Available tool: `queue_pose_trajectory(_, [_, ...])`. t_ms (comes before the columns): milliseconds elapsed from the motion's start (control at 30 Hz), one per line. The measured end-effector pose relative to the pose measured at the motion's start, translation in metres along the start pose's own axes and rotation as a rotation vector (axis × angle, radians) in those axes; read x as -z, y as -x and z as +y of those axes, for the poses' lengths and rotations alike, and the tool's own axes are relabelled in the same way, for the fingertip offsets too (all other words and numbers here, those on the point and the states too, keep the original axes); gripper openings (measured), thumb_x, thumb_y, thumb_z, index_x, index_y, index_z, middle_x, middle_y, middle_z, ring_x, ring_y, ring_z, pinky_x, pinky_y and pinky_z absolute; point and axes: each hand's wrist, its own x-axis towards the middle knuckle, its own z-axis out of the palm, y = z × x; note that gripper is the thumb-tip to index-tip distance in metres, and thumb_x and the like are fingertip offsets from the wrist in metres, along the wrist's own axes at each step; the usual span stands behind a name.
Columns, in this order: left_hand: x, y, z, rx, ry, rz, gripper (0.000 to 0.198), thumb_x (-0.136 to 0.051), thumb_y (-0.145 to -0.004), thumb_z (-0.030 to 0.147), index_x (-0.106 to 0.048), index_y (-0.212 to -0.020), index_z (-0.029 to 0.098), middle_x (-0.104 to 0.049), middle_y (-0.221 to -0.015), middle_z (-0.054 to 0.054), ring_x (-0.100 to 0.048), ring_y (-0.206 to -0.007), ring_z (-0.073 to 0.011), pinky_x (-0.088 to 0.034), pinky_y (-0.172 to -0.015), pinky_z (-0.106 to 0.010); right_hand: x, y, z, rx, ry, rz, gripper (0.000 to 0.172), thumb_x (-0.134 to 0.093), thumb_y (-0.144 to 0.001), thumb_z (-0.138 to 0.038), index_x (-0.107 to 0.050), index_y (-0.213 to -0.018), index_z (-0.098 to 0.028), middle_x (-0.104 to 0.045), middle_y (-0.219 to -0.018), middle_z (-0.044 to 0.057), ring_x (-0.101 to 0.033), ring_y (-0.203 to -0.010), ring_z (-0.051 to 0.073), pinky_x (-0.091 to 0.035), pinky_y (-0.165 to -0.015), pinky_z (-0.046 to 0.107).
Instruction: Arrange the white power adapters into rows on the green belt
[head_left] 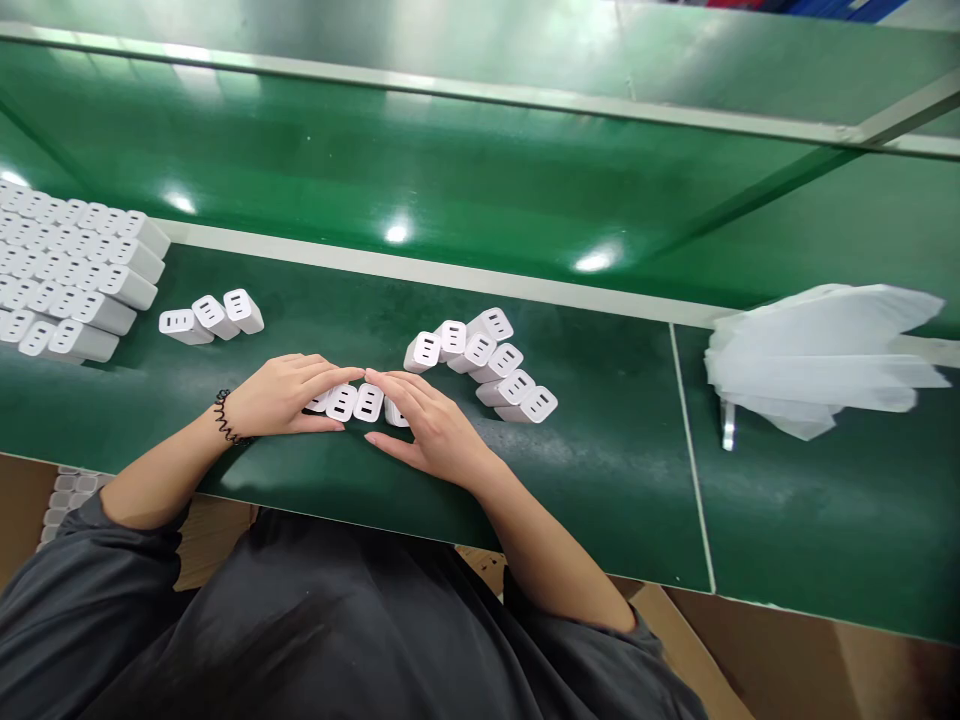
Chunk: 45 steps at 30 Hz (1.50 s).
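Dark cloth shirt [337,620]; hands [281,397] [433,428] cup smooth, rounded white blocks [367,403].

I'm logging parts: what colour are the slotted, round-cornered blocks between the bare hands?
The round-cornered blocks are white with dark slots, best seen in the head view.

Workshop: green workbench [600,490], massed chargers [82,270]

I see at least four white USB chargers [368,402] between left hand [281,395] and right hand [431,425]. Three stand past the left, before an uncountable charger block [82,270]; seven past the right.
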Motion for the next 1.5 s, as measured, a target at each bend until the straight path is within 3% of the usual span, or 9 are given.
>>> queue_pose_trajectory(233, [0.002, -0.001, 0.003, 0.019, 0.013, -0.047, 0.055, -0.053, -0.098, 0.046, -0.043, -0.144, 0.018, -0.073, -0.105, -0.008, -0.067, -0.082, -0.0173, -0.05, -0.075, -0.03, -0.002, -0.001, 0.001, 0.004, -0.012, 0.017, 0.077, -0.055, -0.098, -0.032, -0.011, -0.162, -0.028, -0.064, -0.135, 0.009, -0.059, -0.124, 0.026, -0.056, -0.102, 0.047])
queue_pose_trajectory(467, [0.003, -0.002, 0.005, 0.008, -0.05, -0.016, 0.058, -0.055, -0.098, 0.051, -0.045, -0.143, 0.016, -0.072, -0.111, -0.01, -0.068, -0.093, -0.0221, -0.047, -0.084, -0.036, 0.031, 0.007, 0.007, -0.047, -0.131, -0.143, 0.085, -0.06, -0.095, -0.033, -0.009, -0.162, -0.032, -0.049, -0.153, 0.009, -0.051, -0.136, 0.027, -0.052, -0.108, 0.051])
queue_pose_trajectory(567, [0.004, -0.003, 0.007, 0.0, -0.051, -0.006, 0.06, -0.056, -0.097, 0.052, -0.045, -0.143, 0.015, -0.071, -0.117, -0.011, -0.067, -0.095, -0.0222, -0.046, -0.084, -0.035, 0.038, 0.01, 0.009, -0.061, -0.15, -0.159, 0.086, -0.06, -0.094, -0.03, -0.008, -0.162, -0.032, -0.05, -0.153, 0.008, -0.05, -0.138, 0.027, -0.05, -0.11, 0.051])
queue_pose_trajectory(767, [0.002, -0.004, 0.01, 0.062, -0.151, 0.041, 0.071, -0.058, -0.091, 0.064, -0.048, -0.143, 0.016, -0.071, -0.109, -0.011, -0.066, -0.095, -0.0248, -0.048, -0.084, -0.038, 0.033, 0.008, 0.008, -0.1, -0.11, -0.16, 0.081, -0.059, -0.095, -0.031, -0.014, -0.162, -0.032, -0.057, -0.144, 0.009, -0.053, -0.133, 0.029, -0.054, -0.103, 0.053])
queue_pose_trajectory(933, [-0.002, -0.006, 0.015, 0.061, -0.22, 0.061, 0.065, -0.054, -0.094, 0.064, -0.054, -0.138, 0.017, -0.071, -0.096, -0.008, -0.065, -0.09, -0.0235, -0.048, -0.084, -0.037, 0.034, 0.006, 0.005, -0.077, -0.103, -0.104, 0.07, -0.054, -0.098, -0.03, -0.022, -0.16, -0.032, -0.058, -0.141, 0.008, -0.055, -0.129, 0.027, -0.054, -0.105, 0.053])
queue_pose_trajectory(1100, [-0.007, -0.006, 0.019, 0.055, -0.234, 0.087, 0.065, -0.056, -0.093, 0.063, -0.055, -0.137, 0.015, -0.07, -0.092, -0.008, -0.064, -0.087, -0.0229, -0.047, -0.082, -0.037, 0.03, 0.005, 0.002, -0.061, -0.088, -0.158, 0.063, -0.053, -0.097, -0.026, -0.031, -0.156, -0.03, -0.057, -0.141, 0.008, -0.055, -0.127, 0.027, -0.056, -0.103, 0.052])
queue_pose_trajectory(1267, [-0.007, -0.006, 0.02, 0.099, -0.183, 0.065, 0.067, -0.056, -0.092, 0.065, -0.054, -0.138, 0.017, -0.071, -0.095, -0.008, -0.065, -0.09, -0.0236, -0.048, -0.087, -0.038, 0.026, 0.004, -0.001, -0.081, -0.052, -0.2, 0.068, -0.06, -0.095, -0.038, -0.032, -0.156, -0.029, -0.052, -0.148, 0.01, -0.055, -0.127, 0.029, -0.058, -0.099, 0.052])
queue_pose_trajectory(1367, [-0.004, -0.005, 0.019, 0.126, -0.113, 0.055, 0.081, -0.058, -0.087, 0.072, -0.046, -0.145, 0.016, -0.071, -0.096, -0.007, -0.065, -0.089, -0.0236, -0.048, -0.086, -0.038, 0.035, 0.004, -0.001, 0.023, -0.041, -0.217, 0.072, -0.064, -0.091, -0.037, -0.033, -0.156, -0.026, -0.046, -0.155, 0.01, -0.045, -0.14, 0.03, -0.045, -0.113, 0.056])
queue_pose_trajectory(1500, [0.002, -0.003, 0.014, 0.146, -0.017, 0.078, 0.097, -0.06, -0.079, 0.08, -0.039, -0.148, 0.015, -0.071, -0.096, -0.006, -0.065, -0.088, -0.023, -0.048, -0.087, -0.037, 0.048, -0.006, -0.008, 0.14, 0.021, -0.375, 0.087, -0.051, -0.077, -0.003, -0.028, -0.159, -0.024, -0.03, -0.166, 0.005, -0.016, -0.156, 0.03, -0.026, -0.124, 0.06])
